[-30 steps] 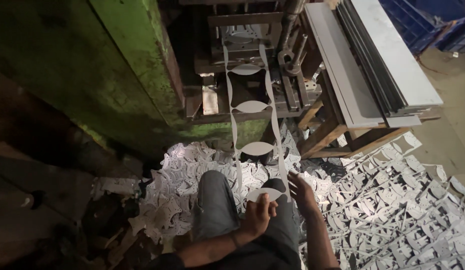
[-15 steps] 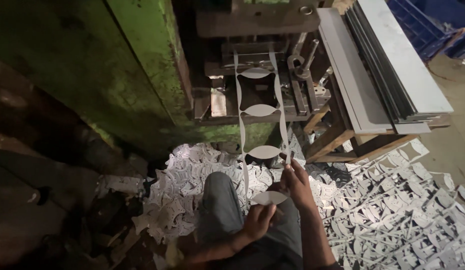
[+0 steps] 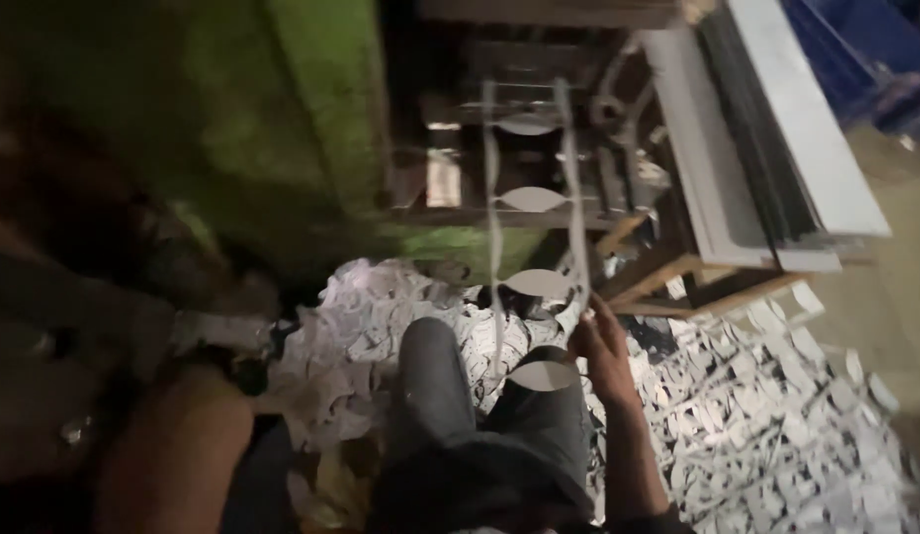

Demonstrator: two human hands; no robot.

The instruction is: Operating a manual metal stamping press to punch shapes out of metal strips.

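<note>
One bare forearm (image 3: 173,450) blurring across the lower left, its hand out of view, so nothing to tell of its grip. Beyond it, a big green machine body (image 3: 282,129) filling the upper left, worn and dim. Heaps of pale metal offcuts (image 3: 331,346) lying over the dark floor, spreading right past the grey-trousered knees (image 3: 435,386). Running down the middle, a long punched metal strip (image 3: 534,208) coming out of the press bed (image 3: 519,148), hanging over the knees, showing lens-shaped webs between its two thin rails. Just right of it, the right hand (image 3: 603,341) pinching the strip's right rail, fingers closed on it near the lower end. Farther right, a wooden stand (image 3: 677,282) carrying stacked grey sheets (image 3: 776,148), leaning diagonally. More scrap (image 3: 776,435) covering the floor at lower right; a blue bin (image 3: 875,59) sitting in the top corner.
</note>
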